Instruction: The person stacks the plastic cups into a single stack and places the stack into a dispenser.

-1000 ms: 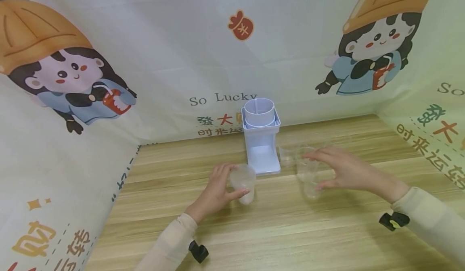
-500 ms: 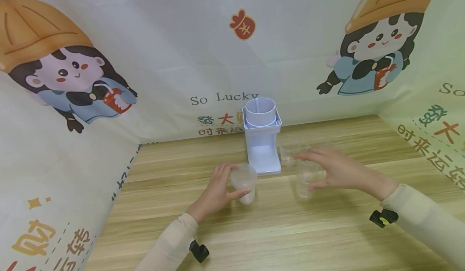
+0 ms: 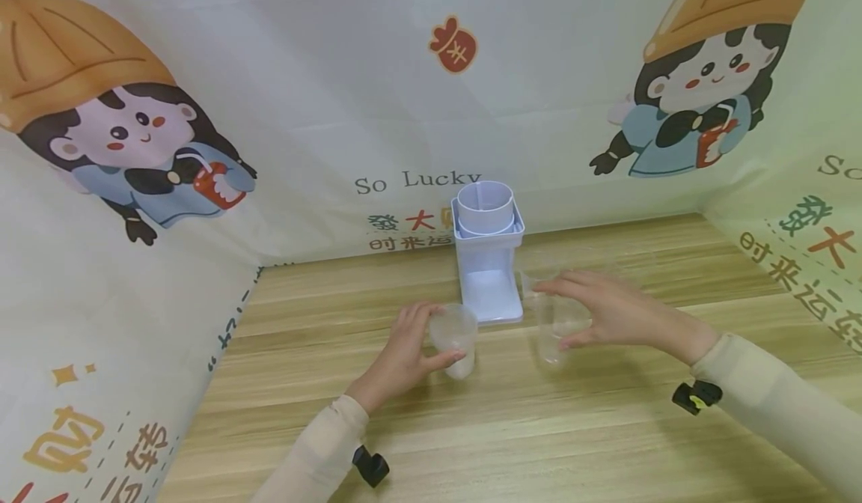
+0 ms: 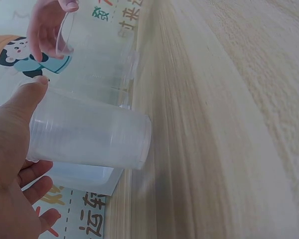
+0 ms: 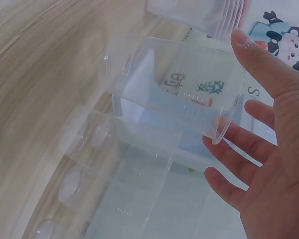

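Note:
My left hand [image 3: 402,347] holds a stack of nested clear plastic cups [image 3: 451,328] by its upper part, thumb on one side and fingers on the other. In the left wrist view the stack [image 4: 92,130] looks cloudy, its base close to the wooden table. The right hand [image 3: 609,310] grips a single clear plastic cup [image 3: 551,342] near the rim. Seen from the right wrist, this cup [image 5: 174,87] is see-through, with the thumb and fingertips at its mouth. A pale lavender stand [image 3: 490,293] with a round holder on top stands behind and between both hands.
More clear cups [image 5: 139,144] stand in a row to the right of the stand, partly hidden behind the right hand in the head view. A printed cloth [image 3: 323,129] walls the wooden table [image 3: 471,443] at the back and sides.
My right hand has moved left with the clear cup, closer to the stand and the stack. The left hand and its stack have stayed nearly still.

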A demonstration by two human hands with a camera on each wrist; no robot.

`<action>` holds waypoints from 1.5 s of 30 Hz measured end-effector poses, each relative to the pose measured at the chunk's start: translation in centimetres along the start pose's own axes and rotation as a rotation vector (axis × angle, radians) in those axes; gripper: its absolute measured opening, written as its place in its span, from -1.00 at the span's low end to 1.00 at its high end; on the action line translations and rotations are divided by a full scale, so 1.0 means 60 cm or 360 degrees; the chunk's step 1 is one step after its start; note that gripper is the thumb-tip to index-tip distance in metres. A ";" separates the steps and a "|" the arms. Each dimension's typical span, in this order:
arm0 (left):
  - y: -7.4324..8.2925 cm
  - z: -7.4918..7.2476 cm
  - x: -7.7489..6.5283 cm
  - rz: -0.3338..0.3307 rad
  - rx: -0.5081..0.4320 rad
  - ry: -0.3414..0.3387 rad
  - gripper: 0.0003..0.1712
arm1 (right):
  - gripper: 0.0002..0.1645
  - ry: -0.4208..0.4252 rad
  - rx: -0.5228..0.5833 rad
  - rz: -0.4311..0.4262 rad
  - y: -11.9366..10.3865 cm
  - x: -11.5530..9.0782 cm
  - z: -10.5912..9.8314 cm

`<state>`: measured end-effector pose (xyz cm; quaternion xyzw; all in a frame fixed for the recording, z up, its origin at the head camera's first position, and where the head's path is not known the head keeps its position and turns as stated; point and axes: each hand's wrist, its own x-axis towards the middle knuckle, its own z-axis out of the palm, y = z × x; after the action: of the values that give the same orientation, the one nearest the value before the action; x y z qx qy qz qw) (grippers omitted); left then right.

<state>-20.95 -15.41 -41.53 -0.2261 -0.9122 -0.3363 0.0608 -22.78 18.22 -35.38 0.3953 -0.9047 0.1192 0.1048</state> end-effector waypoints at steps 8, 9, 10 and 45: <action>0.000 0.000 0.001 -0.0006 -0.0007 -0.0004 -0.15 | -0.03 -0.0018 0.0013 -0.0003 -0.002 0.014 0.001; 0.000 0.000 0.001 -0.0010 -0.0009 -0.0008 -0.15 | -0.02 -0.0023 0.0011 0.0000 -0.003 0.015 0.001; 0.000 0.000 0.001 -0.0013 -0.0008 -0.0011 -0.14 | -0.02 -0.0029 0.0010 0.0003 -0.003 0.016 0.001; -0.003 0.002 0.000 -0.0016 0.0014 -0.0014 -0.15 | -0.05 -0.0025 0.0088 -0.0076 -0.028 0.051 -0.003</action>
<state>-21.02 -15.44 -41.74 -0.2229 -0.9150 -0.3317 0.0561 -23.60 15.04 -34.14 0.4203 -0.8923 0.1384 0.0895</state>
